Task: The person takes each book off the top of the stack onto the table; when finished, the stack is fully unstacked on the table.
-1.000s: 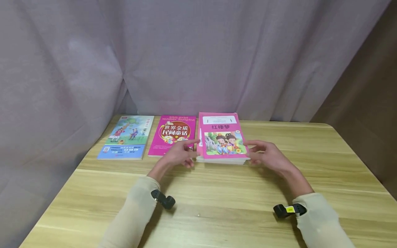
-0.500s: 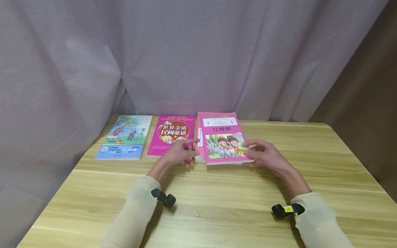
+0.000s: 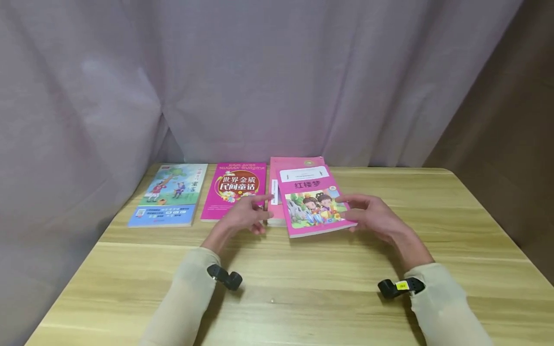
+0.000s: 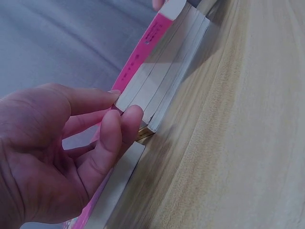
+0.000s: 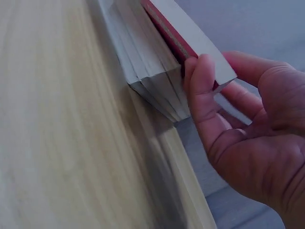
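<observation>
My right hand (image 3: 374, 216) pinches the right side of a magenta book (image 3: 309, 211) showing two cartoon figures on its cover. In the right wrist view, a thumb and fingers (image 5: 202, 76) hold the corner of this tilted book, lifted at that side off the books below. Beneath it lies a stack of several books (image 4: 155, 81), whose uppermost pale pink cover (image 3: 298, 163) partly shows. My left hand (image 3: 242, 214) is at the stack's left side; its fingertips touch the edge near the corner in the left wrist view, with the other fingers bent loosely.
Left of the stack, a magenta book with a round red title patch (image 3: 238, 182) lies flat, its lower right corner behind my left hand. Farther left is a blue and green book (image 3: 166, 194). A grey curtain (image 3: 242, 81) hangs behind the wooden table (image 3: 303, 293).
The top magenta book has slid toward me and a little right, turning slightly counterclockwise with my right hand. More of the pale pink book below shows. My left hand has barely moved.
</observation>
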A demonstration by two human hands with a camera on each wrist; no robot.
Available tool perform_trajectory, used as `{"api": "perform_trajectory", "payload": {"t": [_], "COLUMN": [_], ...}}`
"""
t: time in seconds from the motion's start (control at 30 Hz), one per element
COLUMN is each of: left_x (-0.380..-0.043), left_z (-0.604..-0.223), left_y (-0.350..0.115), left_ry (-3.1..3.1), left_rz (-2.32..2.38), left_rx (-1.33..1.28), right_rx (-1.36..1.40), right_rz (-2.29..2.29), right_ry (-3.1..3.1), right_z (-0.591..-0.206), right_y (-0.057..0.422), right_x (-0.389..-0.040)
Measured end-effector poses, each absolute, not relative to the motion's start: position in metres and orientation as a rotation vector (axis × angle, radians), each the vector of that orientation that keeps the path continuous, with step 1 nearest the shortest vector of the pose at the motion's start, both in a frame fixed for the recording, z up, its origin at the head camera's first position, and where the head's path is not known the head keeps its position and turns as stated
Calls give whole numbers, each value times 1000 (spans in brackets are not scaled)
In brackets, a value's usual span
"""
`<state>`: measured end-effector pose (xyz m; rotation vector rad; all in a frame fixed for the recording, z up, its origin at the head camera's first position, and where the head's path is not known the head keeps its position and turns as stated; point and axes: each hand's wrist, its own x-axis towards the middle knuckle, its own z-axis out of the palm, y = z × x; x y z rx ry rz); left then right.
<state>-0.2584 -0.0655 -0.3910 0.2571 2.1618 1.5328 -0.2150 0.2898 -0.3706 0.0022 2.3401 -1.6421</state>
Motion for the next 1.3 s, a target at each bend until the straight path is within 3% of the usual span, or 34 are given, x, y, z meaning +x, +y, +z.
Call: {"api": "perform_trajectory", "payload": {"t": [0.57,0.93,1.3], "left_x": [-257,-259,-259], "left_z": [-391,-391,-393], "left_y": [-66,-65,-66], "left_ry": [2177,2197,2200], "left_rz": [1514,1506,1503], "left_rx": [249,282,274], "right_rx": [143,309,279], "right_rz": [-1850,-1873,-1927], "right_ry": [2411,2402,2333], "right_z": [-339,-341,-365], "right_y": [345,384,398], "right_x": [-204,-203,-209]}}
